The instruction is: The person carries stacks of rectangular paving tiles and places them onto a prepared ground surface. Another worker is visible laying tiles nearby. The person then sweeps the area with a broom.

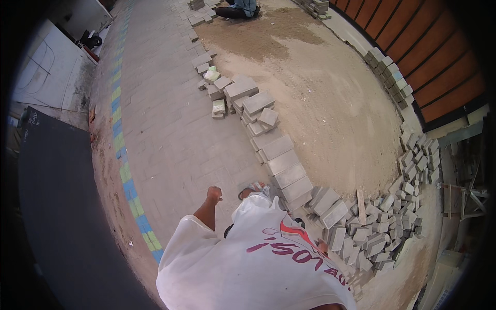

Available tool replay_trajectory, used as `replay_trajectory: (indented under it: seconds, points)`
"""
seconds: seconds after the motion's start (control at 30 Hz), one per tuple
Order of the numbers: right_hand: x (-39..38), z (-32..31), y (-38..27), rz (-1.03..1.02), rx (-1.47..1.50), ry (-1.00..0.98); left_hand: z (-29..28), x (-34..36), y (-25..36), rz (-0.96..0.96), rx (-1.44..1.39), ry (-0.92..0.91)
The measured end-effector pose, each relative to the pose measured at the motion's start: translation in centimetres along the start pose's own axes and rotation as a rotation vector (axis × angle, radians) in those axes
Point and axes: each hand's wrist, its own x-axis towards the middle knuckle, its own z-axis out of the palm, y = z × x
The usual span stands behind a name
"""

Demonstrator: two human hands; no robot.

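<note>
Bricks (279,147) border the sand bed (325,108) at two o'clock: a loose heap (384,227) at four, a stacked row (290,175) from eleven to five. Left hand (214,194), at seven, looks clenched on nothing visible; right hand (323,246), at five, is mostly hidden, its grip impossible to tell. Firm footing beside the row should help.
</note>
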Motion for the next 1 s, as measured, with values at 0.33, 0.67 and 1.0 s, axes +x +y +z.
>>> replay_trajectory:
  seconds: [0.33, 0.67, 1.0]
  points:
    - [3.8, -7.3, -6.5, 0.002, -0.108, -0.008, 4.8, -15.5, 3.9, -0.166, -0.62, 0.027]
    - [6.8, -1.4, -9.6, -0.124, -0.197, -0.126, 2.7, -10.4, 4.6, -0.121, -0.624, 0.026]
    - [-1.4, 6.4, -8.1, -0.109, -0.265, -0.095, 1.1, -4.4, 8.6, -0.04, -0.586, -0.044]
